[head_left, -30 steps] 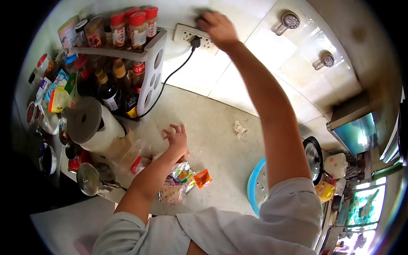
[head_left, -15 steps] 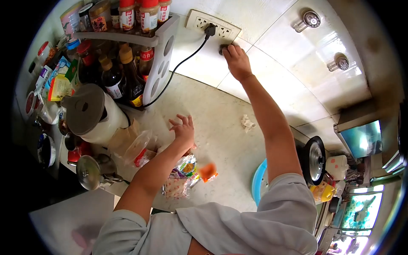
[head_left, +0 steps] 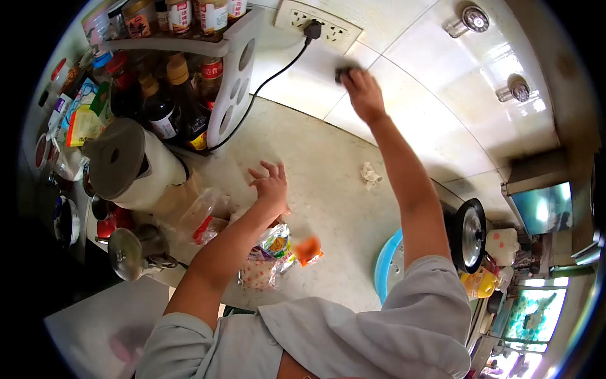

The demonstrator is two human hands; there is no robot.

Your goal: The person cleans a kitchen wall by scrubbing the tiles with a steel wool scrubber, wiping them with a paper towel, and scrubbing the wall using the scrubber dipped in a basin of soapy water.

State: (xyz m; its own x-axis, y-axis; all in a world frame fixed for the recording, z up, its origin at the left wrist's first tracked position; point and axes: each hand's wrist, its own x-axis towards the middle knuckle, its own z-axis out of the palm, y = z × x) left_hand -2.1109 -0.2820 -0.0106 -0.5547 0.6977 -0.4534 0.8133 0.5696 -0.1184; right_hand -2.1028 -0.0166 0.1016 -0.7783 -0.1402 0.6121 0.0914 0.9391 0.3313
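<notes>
My right hand (head_left: 366, 95) is raised to the white tiled wall (head_left: 410, 107), its fingers closed on a small dark scouring pad (head_left: 344, 72). The pad is blurred and lies against the tiles, below and to the right of the wall socket (head_left: 319, 25). My left hand (head_left: 270, 188) rests on the pale countertop (head_left: 328, 164) with fingers spread, holding nothing. Just below its wrist lie plastic food packets (head_left: 276, 243) and an orange item (head_left: 307, 249), too blurred to name.
A black plug (head_left: 312, 29) sits in the socket, its cord running down beside a spice rack (head_left: 235, 82) of bottles. A lidded jug (head_left: 129, 164) and metal pot (head_left: 136, 252) stand left. Crumpled tissue (head_left: 370, 175), a blue basin (head_left: 383, 265) and a pan (head_left: 470, 237) are right.
My right hand has moved a little right along the tiles with the scouring pad. My left hand stays on the countertop. The view has shifted slightly.
</notes>
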